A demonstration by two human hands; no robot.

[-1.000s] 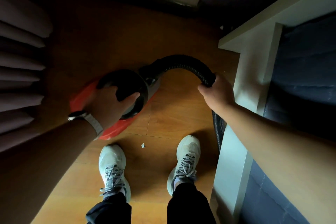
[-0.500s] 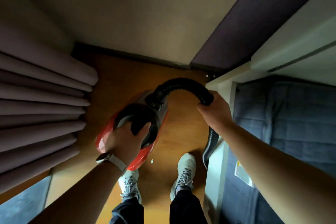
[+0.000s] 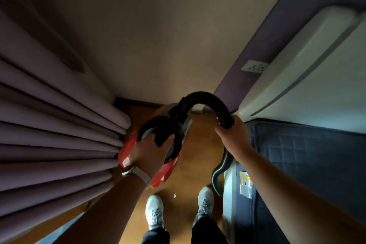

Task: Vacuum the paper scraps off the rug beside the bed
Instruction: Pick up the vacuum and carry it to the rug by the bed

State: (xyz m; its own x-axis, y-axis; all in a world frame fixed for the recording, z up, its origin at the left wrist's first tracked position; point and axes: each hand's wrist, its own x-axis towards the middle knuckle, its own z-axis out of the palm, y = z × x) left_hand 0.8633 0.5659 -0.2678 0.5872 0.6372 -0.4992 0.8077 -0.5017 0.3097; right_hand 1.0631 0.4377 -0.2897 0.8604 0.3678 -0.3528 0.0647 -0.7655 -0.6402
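Wood floor (image 3: 198, 156) strip, narrow: curtain (image 3: 49, 134) at 9 o'clock, bed (image 3: 307, 164) at 4 o'clock, plain wall at 12. Red vacuum (image 3: 128, 152) sits just below frame centre, long axis 7-to-1 o'clock, hose end pointing to 1. Left hand (image 3: 152, 152) fingers curled round its black top handle. Black hose (image 3: 206, 101) arcs over to 3 o'clock; right hand (image 3: 231, 134) fingers wrapped round it, the rest dropping along the bed edge. One paper scrap (image 3: 174, 195) on the floor at 6 o'clock, between the white shoes (image 3: 154, 210).
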